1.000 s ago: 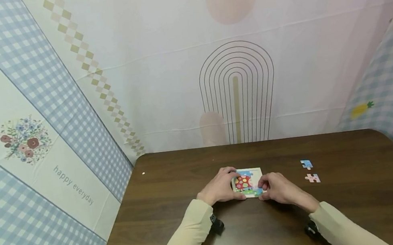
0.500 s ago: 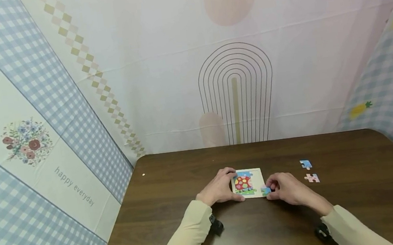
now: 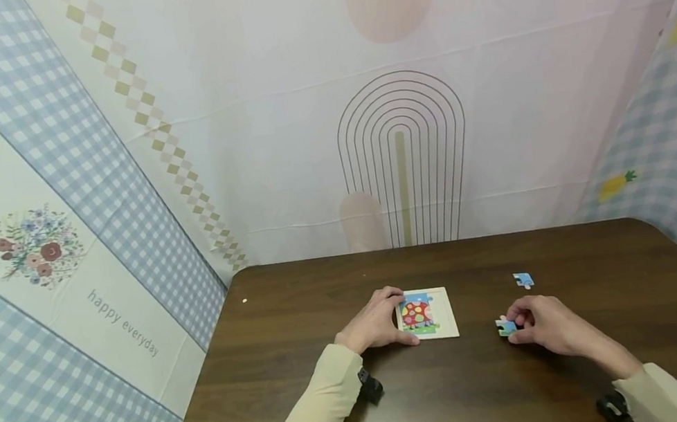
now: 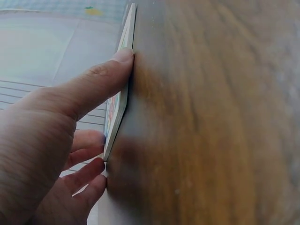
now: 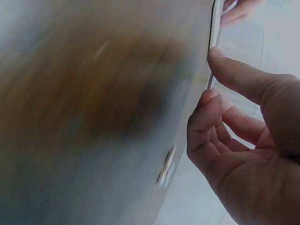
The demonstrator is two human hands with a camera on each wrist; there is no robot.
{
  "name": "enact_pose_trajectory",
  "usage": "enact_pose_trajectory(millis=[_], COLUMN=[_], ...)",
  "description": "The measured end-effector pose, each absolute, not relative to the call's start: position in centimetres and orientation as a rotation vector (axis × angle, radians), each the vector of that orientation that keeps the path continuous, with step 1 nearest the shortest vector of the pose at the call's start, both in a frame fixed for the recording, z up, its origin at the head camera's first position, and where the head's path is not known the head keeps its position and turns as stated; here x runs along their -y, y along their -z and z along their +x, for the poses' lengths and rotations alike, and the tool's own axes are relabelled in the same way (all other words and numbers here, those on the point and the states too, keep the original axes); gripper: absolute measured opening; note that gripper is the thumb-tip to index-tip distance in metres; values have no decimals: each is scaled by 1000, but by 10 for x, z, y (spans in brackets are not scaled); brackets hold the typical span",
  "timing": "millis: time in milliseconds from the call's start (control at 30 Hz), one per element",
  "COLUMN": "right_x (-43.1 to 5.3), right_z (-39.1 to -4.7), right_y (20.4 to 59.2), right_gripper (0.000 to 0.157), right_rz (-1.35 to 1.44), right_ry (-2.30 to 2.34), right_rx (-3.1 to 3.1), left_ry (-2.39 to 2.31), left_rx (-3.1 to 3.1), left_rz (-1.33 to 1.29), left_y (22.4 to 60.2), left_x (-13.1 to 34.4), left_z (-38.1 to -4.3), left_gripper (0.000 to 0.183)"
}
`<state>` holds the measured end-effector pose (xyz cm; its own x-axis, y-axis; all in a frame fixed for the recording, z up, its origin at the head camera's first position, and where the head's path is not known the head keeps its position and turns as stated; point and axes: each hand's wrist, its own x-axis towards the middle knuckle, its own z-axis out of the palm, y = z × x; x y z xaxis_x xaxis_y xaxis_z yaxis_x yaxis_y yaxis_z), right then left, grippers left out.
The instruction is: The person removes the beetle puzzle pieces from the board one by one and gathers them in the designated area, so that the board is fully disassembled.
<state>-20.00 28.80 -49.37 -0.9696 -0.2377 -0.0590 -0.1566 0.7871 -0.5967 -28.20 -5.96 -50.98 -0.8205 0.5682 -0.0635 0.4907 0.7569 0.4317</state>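
A square puzzle tray [image 3: 444,314] with a pale border lies flat on the table in the head view. Its left part holds joined pieces showing a red ladybird [image 3: 416,313]; the right part is bare. My left hand [image 3: 377,321] grips the tray at its left side, with the thumb [image 4: 101,82] on the near edge and the fingers at the far left. To the right of the tray, my right hand [image 3: 546,326] pinches a blue and green jigsaw piece [image 3: 505,326] between thumb and fingertips. In the right wrist view that piece [image 5: 210,80] shows edge-on.
A blue jigsaw piece [image 3: 523,280] lies on the brown table [image 3: 300,313] beyond my right hand. The pink piece seen earlier is now hidden around that hand. A small white speck [image 3: 245,300] sits at the table's left. A patterned cloth [image 3: 280,141] hangs behind.
My right hand has drawn the blue and green piece out of the tray's lower right and carried it rightward over the table. My left hand keeps its grip on the tray.
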Motion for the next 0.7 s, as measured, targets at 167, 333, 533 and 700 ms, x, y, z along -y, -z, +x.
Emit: enact_pose_trajectory(millis=[167, 333, 533, 700], right_x=[-313, -332, -347, -354], right_z=[-195, -192, -192, -193], right_y=[498, 502, 501, 501], right_gripper=[25, 25, 25, 26], right_rz=[-302, -293, -274, -271], right_ry=[866, 844, 815, 831], right_rx=[-2887, -2899, -2868, -2835], left_ry=[-600, -600, -588, -588], left_rx=[-2760, -2758, -2758, -2760], left_rz=[841, 837, 833, 838], left_y=[509, 508, 507, 509], left_x=[60, 61, 61, 61], left_z=[-281, -281, -281, -281], left_gripper=[89, 88, 87, 87])
